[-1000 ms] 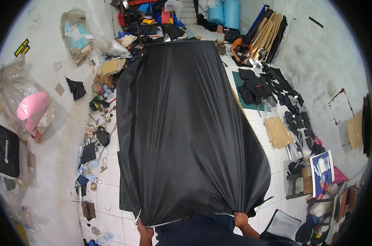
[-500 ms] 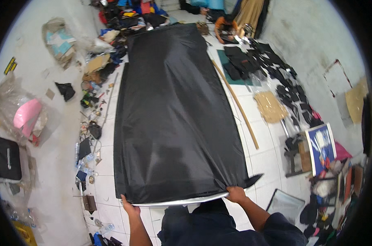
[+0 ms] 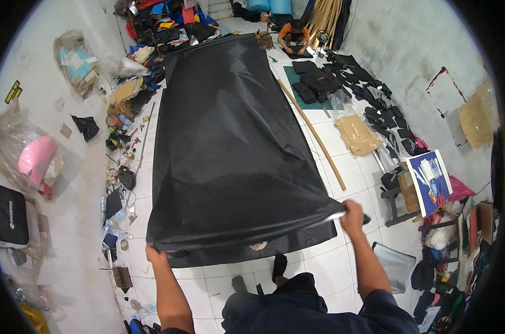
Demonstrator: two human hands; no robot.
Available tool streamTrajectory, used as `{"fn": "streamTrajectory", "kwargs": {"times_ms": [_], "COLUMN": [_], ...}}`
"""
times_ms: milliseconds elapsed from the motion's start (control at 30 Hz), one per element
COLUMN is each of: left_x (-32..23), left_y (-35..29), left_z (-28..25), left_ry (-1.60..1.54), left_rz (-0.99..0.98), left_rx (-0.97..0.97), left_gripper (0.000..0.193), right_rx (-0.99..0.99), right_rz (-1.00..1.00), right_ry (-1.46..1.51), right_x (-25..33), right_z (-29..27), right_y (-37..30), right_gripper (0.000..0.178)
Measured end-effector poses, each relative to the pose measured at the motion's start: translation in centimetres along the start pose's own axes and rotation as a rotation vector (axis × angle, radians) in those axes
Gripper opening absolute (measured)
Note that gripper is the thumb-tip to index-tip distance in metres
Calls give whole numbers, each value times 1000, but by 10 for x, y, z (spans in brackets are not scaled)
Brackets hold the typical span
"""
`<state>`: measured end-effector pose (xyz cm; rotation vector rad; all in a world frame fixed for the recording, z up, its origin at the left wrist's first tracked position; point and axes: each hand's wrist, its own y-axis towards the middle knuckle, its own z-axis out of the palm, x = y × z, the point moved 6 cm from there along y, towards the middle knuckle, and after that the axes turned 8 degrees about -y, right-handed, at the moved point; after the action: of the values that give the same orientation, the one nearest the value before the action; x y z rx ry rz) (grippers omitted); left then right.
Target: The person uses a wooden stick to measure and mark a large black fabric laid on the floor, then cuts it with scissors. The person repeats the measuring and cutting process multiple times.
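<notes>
A large sheet of black fabric (image 3: pixel 230 145) stretches out over the white tiled floor (image 3: pixel 341 267), from my feet to the far end of the room. My left hand (image 3: pixel 155 255) grips its near left corner, low over the floor. My right hand (image 3: pixel 352 214) is closed on the near right corner, held a little higher. The near edge of the fabric sags between my hands, with a second layer showing below it. My feet in dark sandals (image 3: pixel 279 266) stand just behind that edge.
A person in an orange top (image 3: pixel 294 34) sits at the far end. A long wooden pole (image 3: pixel 311 131) lies along the right edge of the fabric. Cut black pieces (image 3: pixel 375 106), a tan stack (image 3: pixel 358 135) and clutter line the right; bags and tools line the left wall.
The fabric, held up in front of me a second ago, has come down and spread flat over the floor. My hands have moved apart and lower.
</notes>
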<state>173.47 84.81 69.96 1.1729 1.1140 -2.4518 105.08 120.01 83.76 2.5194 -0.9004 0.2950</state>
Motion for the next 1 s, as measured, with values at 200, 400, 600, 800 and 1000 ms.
{"fn": "streamTrajectory", "kwargs": {"times_ms": [200,400,600,800,1000], "left_x": [-40,-143,-55,96,204], "left_y": [76,-5,6,83,173], "left_z": [43,82,-50,-218,-322], "left_ry": [-3,255,498,423,409], "left_rz": [-76,496,160,-13,-17], "left_rx": [189,252,314,26,51], "left_gripper": [38,61,41,33,34], "right_rx": [-135,-294,-60,337,364], "right_rz": [32,-103,-249,-149,-149], "right_ry": [25,-139,-240,-321,-351], "right_x": [37,77,-1,-105,-188], "right_z": [-82,-143,6,216,349], "right_y": [76,59,-45,-180,-259], "right_gripper": [29,41,49,45,45]}}
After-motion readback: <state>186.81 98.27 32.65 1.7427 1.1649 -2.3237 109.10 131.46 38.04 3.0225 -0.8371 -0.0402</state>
